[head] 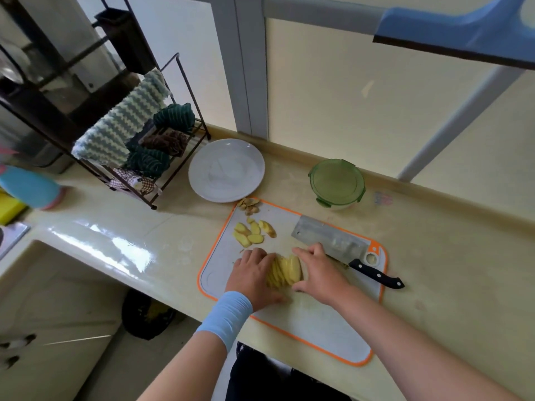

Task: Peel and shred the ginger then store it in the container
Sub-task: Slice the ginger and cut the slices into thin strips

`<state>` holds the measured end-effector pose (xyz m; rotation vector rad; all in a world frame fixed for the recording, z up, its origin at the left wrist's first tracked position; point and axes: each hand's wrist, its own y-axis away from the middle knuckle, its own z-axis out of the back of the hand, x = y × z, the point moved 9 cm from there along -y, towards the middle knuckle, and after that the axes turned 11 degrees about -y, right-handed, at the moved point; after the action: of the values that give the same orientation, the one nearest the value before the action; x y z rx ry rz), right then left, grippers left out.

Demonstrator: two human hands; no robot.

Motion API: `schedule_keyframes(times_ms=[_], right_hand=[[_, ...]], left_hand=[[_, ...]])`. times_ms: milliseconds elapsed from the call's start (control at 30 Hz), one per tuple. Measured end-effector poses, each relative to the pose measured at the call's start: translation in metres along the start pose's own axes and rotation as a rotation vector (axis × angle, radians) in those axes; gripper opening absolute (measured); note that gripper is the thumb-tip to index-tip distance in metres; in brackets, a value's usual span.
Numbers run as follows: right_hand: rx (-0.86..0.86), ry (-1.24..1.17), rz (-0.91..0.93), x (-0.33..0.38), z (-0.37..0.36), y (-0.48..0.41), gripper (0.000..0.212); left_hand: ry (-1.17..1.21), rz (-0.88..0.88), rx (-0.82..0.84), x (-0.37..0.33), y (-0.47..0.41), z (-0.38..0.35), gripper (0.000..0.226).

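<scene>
Both hands point(254, 273) point(318, 273) bracketing ginger slices point(285, 270) on cutting board point(312, 319) — cleaver point(330, 238) beside

Both arms in from below, converging. L forearm point(188, 360) angles up-right, pale-blue band point(228, 314) round the wrist. L hand point(254, 274) palm down, fingers straight & together, tips pointing right. R forearm point(405, 342) bare. R hand point(320, 274) palm down too, forefinger & thumb spread, facing the L fingertips. Hands near, not touching.
</scene>
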<state>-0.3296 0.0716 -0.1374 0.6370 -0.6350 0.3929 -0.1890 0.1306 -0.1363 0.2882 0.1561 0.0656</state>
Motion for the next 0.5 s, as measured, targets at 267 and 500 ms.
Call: schedule_keyframes(times_ms=[267, 500], right_hand=[[0.050, 0.029, 0.043, 0.000, 0.001, -0.002, 0.084], [0.056, 0.126, 0.103, 0.014, -0.001, -0.007, 0.083]], left_hand=[[0.073, 0.055, -0.056, 0.002, 0.001, -0.005, 0.076], [0.094, 0.014, -0.060, -0.001, -0.005, -0.004, 0.079]])
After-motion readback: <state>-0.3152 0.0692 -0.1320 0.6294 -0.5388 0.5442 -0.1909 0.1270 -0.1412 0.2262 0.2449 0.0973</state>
